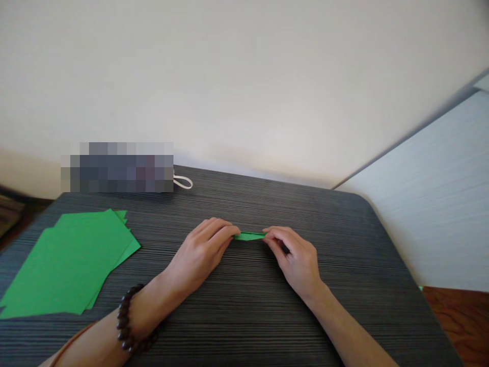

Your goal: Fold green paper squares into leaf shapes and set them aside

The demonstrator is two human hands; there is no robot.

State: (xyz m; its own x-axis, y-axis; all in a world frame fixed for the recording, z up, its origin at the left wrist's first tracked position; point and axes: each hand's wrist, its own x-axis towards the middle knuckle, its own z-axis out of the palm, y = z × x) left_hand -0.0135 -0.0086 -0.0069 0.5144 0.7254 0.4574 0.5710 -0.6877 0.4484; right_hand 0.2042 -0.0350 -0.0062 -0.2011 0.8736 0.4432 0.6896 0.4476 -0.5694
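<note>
A narrow folded piece of green paper [249,236] is stretched between my two hands, a little above or on the dark table. My left hand [204,244] pinches its left end, with the fingers closed over it. The thumb and fingertips of my right hand [296,252] are pressed together on the right end. Only the middle of the folded paper shows; both ends are hidden by fingers. A bracelet of dark beads is around my left wrist.
Several loose sheets of green paper [72,260] lie overlapped at the left of the dark wood-grain table [244,316]. Behind them, a blurred-out object [122,171] with a white loop [184,181] stands near the wall. A pale panel [428,204] borders the table's right side.
</note>
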